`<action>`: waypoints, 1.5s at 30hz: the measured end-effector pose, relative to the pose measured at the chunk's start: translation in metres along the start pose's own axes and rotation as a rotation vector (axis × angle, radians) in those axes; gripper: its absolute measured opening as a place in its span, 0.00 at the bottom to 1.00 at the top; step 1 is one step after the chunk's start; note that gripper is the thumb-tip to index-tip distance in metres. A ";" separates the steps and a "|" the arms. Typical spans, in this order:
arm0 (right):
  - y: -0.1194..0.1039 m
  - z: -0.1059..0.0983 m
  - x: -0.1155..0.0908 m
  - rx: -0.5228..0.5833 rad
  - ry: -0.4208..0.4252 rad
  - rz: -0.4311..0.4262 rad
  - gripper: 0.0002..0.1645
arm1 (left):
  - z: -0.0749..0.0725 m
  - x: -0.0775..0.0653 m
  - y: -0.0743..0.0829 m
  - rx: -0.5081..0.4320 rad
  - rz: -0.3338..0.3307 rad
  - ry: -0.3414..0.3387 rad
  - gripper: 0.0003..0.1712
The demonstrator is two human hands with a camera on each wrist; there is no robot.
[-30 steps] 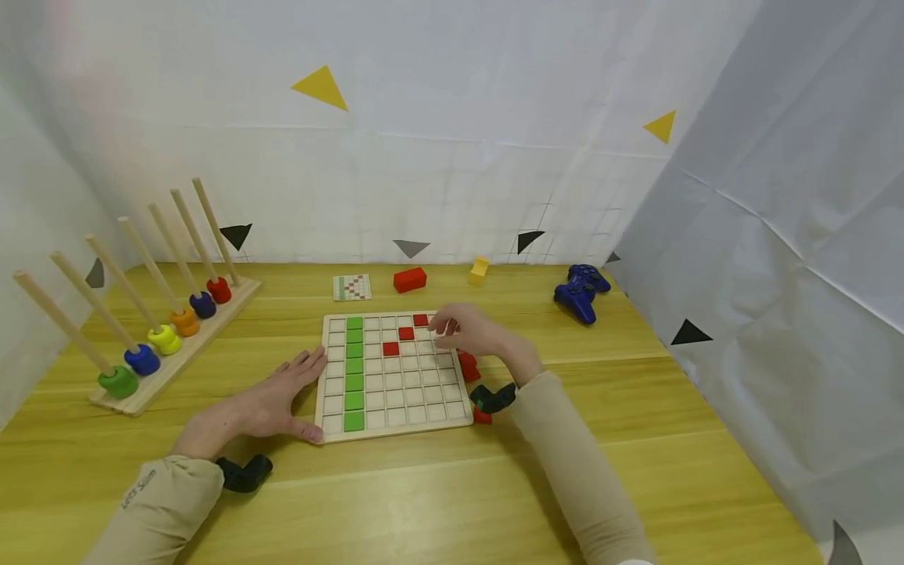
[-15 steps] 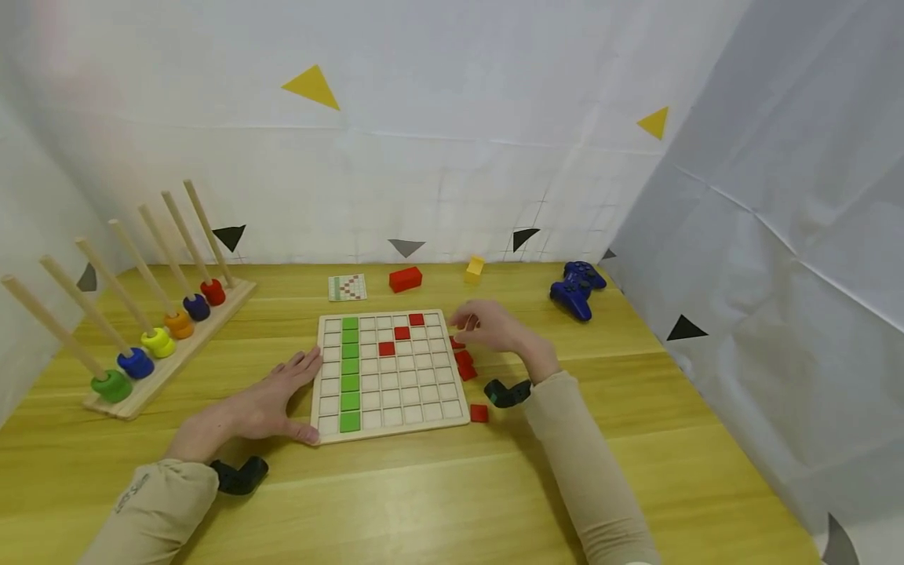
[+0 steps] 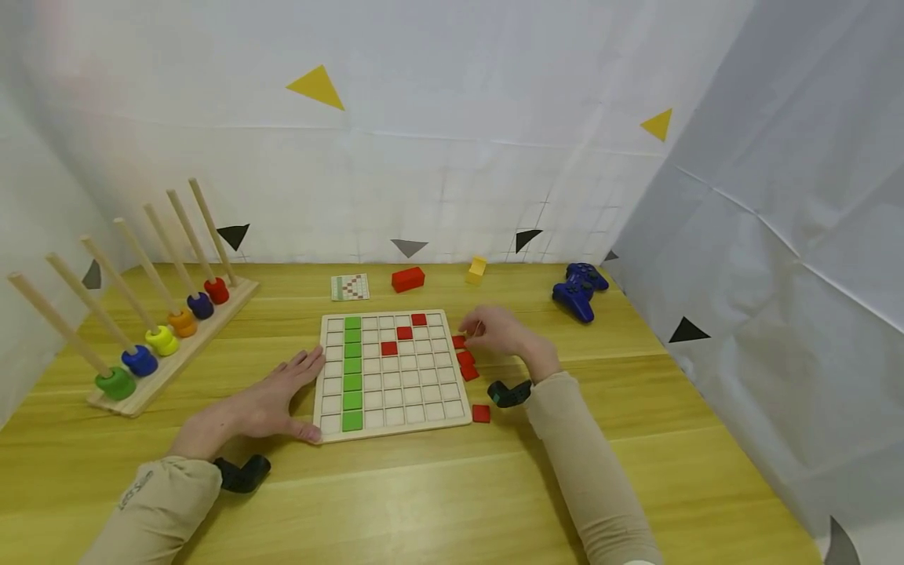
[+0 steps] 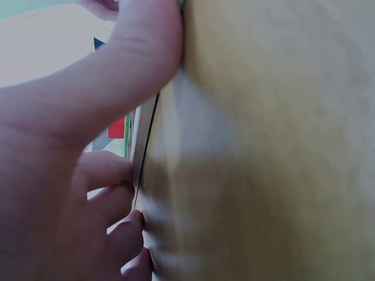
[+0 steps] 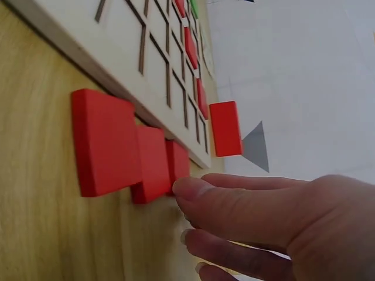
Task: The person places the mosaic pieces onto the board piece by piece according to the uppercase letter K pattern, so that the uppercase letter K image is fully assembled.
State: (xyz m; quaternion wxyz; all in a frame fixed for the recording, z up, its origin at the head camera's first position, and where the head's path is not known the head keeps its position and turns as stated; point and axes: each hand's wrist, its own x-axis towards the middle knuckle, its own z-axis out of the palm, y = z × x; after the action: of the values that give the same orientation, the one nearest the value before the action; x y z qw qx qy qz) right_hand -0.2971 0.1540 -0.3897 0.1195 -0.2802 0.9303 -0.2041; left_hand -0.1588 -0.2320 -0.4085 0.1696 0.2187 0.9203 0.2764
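Observation:
A pale wooden grid board [image 3: 434, 430] lies flat on the table. Green square tiles [image 3: 352, 366] fill one of its columns, and three red tiles [image 3: 390, 348] form a diagonal toward the upper right. My left hand [image 3: 271, 400] is spread along the board's left edge, thumb at the near corner and fingertips farther up. Beyond the right edge, my right hand [image 3: 501, 329] is low over the table beside loose red tiles [image 5: 108, 140]. In the right wrist view its thumb tip meets or overlaps the farthest loose tile [image 5: 177, 159]; contact is unclear.
Another loose red tile [image 3: 481, 413] lies nearer the front. Behind the board are a small pattern card [image 3: 350, 287], a red block [image 3: 408, 279] and a yellow block [image 3: 476, 270]. A blue game controller [image 3: 581, 292] sits right; a peg stand with coloured rings [image 3: 151, 388] stands left.
My right hand has moved right, off the board's upper right part, to the loose red tiles. My left hand stays at the left edge.

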 end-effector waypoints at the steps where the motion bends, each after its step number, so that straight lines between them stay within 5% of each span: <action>1: 0.000 0.001 0.000 -0.004 -0.006 0.008 0.14 | 0.000 0.000 0.000 0.000 0.000 -0.001 0.72; 27: 0.003 0.008 0.003 0.069 0.024 0.077 0.11 | 0.000 0.000 0.000 0.007 0.000 -0.001 0.72; 45: 0.004 0.006 0.002 0.057 0.025 0.045 0.12 | -0.001 -0.002 0.001 -0.014 0.016 0.006 0.72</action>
State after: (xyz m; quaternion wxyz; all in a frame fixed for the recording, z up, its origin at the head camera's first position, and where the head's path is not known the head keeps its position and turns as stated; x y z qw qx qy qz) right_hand -0.2983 0.1542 -0.3975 0.1202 -0.2530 0.9317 -0.2313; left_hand -0.1568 -0.2327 -0.4067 0.1663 0.2240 0.9171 0.2849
